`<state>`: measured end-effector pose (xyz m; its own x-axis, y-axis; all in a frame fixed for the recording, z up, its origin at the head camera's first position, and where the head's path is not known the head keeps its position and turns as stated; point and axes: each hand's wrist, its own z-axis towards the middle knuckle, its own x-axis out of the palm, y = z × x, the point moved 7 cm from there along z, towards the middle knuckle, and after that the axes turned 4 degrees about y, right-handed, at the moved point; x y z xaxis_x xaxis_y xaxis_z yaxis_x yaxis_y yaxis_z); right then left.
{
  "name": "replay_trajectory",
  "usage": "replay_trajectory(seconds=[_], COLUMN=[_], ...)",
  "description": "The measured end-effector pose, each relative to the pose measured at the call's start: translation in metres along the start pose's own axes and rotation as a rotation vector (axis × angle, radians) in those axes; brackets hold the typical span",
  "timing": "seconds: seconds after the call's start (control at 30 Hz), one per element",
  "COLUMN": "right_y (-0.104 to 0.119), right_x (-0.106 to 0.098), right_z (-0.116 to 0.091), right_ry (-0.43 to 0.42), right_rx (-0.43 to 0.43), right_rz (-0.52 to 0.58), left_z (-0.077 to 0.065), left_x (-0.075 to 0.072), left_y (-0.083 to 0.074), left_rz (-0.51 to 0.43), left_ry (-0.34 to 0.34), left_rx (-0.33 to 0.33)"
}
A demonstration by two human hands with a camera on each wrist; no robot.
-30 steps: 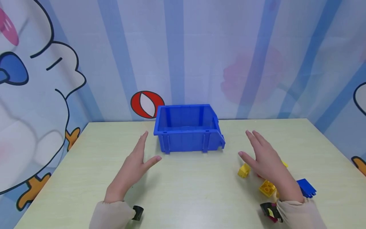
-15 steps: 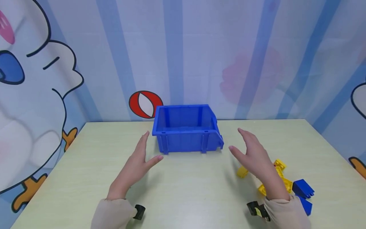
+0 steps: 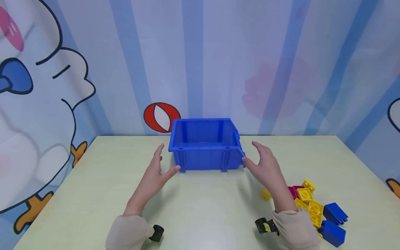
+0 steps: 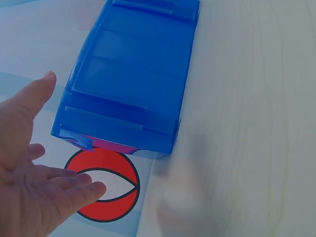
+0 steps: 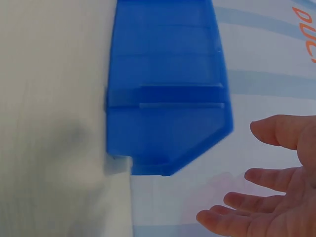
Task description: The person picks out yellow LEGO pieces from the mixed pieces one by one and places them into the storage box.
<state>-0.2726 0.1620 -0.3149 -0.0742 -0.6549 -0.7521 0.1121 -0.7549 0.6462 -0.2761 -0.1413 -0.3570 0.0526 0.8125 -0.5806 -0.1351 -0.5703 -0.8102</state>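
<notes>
A blue plastic storage bin stands near the back of the table, its sloped, cut-down end facing right. My left hand is in the air just left of the bin, thumb and fingers spread apart and holding nothing. On the other side my right hand hangs with its palm facing the bin, and its thumb tip overlaps the bin's right end in the head view. Both wrist views show a gap between the bin and the fingers of the left hand and the fingers of the right.
Right of my right forearm lies a loose pile of building bricks: yellow ones, magenta ones and blue ones. One yellow brick sits apart, partly behind the right wrist. A printed cloth backdrop rises at the table's back edge.
My right hand has moved left from above the bricks to beside the bin's right end, uncovering more of the pile. The left hand has shifted slightly right. The bin stays in place.
</notes>
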Motion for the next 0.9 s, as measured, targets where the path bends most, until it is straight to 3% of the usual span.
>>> replay_trajectory(seconds=[0.27, 0.5, 0.73, 0.9], right_y=[-0.013, -0.024, -0.021, -0.023], right_x=[0.011, 0.039, 0.036, 0.043], right_z=[0.012, 0.013, 0.03, 0.035], right_ry=[-0.017, 0.109, 0.105, 0.144], right_rx=[0.029, 0.074, 0.1, 0.143], right_rz=[0.049, 0.08, 0.109, 0.188], left_z=[0.008, 0.007, 0.026, 0.031], left_x=[0.004, 0.015, 0.013, 0.014], left_y=[0.004, 0.024, 0.014, 0.015], left_rz=[-0.033, -0.079, -0.131, -0.17], left_ry=[-0.035, -0.012, -0.044, -0.071], left_rx=[-0.003, -0.064, -0.019, -0.023])
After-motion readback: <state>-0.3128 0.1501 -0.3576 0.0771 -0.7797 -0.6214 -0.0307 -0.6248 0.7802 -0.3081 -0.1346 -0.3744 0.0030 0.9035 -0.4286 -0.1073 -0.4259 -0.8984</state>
